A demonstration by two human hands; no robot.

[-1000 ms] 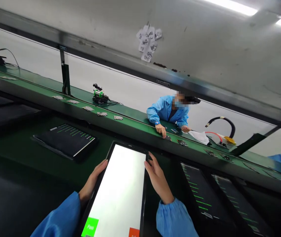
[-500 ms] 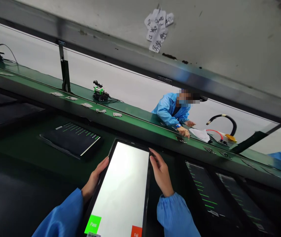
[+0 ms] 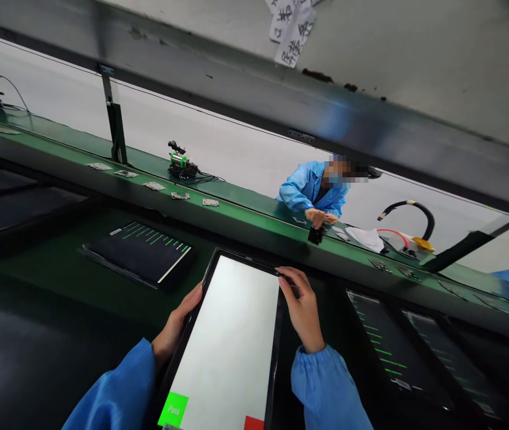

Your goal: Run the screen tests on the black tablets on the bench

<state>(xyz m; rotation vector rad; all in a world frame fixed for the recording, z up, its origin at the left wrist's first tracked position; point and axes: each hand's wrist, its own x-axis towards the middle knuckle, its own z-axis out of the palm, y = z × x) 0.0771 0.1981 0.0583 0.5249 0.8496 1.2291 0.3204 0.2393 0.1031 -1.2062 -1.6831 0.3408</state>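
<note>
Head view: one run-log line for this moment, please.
left hand: grips tablet left edge | right hand: on right edge | screen: white, green Pass button | co-worker: across conveyor

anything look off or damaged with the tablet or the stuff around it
Nothing stands out. The lit tablet shows a plain white screen with green and red buttons, no cracks visible, held at its edges by the left hand and right hand. The small parts lie in a row on the green belt.

A long green belt carries dark tablets lying flat with green lines on them. Along its far edge runs a green ledge with small grey plates in a row.
</note>
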